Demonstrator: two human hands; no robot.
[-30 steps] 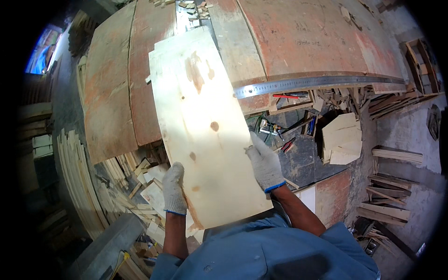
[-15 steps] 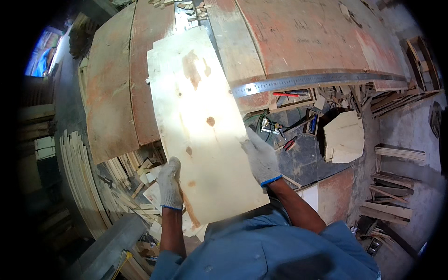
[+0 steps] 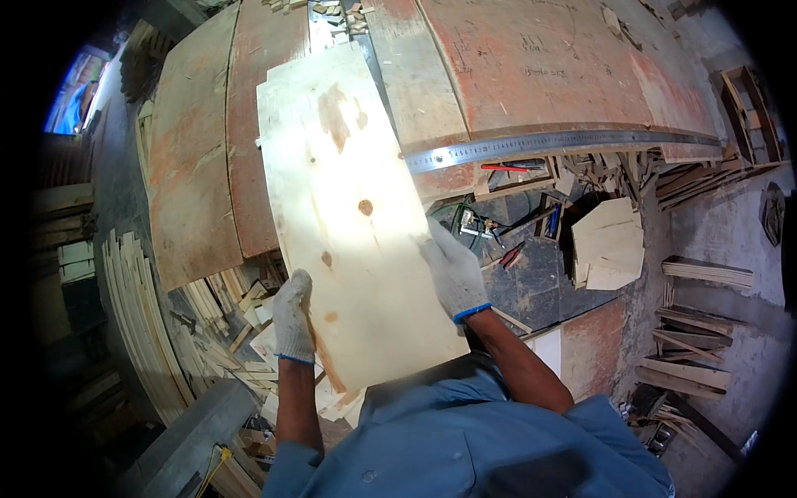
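A long pale plywood board [image 3: 374, 290] with brown knots is held up in front of me, tilted a little to the left. My left hand [image 3: 294, 319], in a grey-white knitted glove, grips its left edge near the lower end. On the opposite edge, somewhat higher, my right hand [image 3: 452, 270] in a matching glove with a blue cuff is closed round the board. Part of the fingers on both hands is hidden behind the wood. The board's far end overlaps the worktable [image 3: 531, 75], and bright light falls across its middle.
A long steel ruler [image 3: 531, 145] lies along the table's near edge. Below it are red-handled pliers [image 3: 513, 255], a wooden tool box [image 3: 549, 217] and a plywood offcut [image 3: 610, 245]. Long wood strips [image 3: 137, 315] are stacked at left. A grey metal beam [image 3: 195, 436] stands at lower left.
The board and both gloved hands have shifted slightly to the left together. Both hands keep their hold on the board's edges.
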